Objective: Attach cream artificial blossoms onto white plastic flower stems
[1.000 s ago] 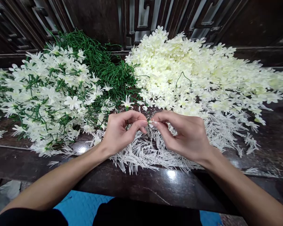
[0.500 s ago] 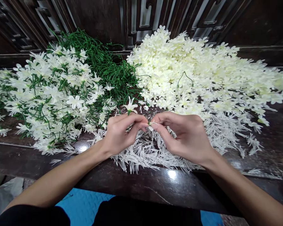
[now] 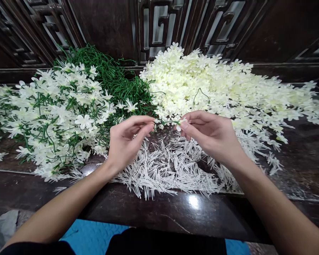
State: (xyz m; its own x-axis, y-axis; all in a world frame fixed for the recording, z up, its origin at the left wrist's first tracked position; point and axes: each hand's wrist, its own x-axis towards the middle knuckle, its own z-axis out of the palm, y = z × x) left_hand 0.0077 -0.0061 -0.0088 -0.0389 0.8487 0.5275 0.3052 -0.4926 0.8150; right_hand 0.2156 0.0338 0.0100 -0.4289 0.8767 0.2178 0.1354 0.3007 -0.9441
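Observation:
Between my two hands a thin green artificial flower stem (image 3: 171,122) stretches almost level. At its right end sits a small white flower (image 3: 178,126), pinched between thumb and forefinger of my right hand (image 3: 211,132). My left hand (image 3: 129,138) is closed at the fingertips around the stem's left end. Another white flower (image 3: 130,106) shows just above my left fingers; whether it hangs on the same stem I cannot tell. Below the hands lies a heap of thin white stamen sprigs (image 3: 159,170).
At the left is a pile of white flowers on green stems (image 3: 61,113). Bare green stems (image 3: 108,74) lie behind it. Loose cream petals (image 3: 196,78) are heaped at the back right. A dark carved wooden back (image 3: 106,28) rises behind the shiny wooden surface (image 3: 149,212).
My hands have moved apart and slightly up, from nearly touching fingertips to a gap with the green stem across it. The white flower above my left hand has shifted left and up.

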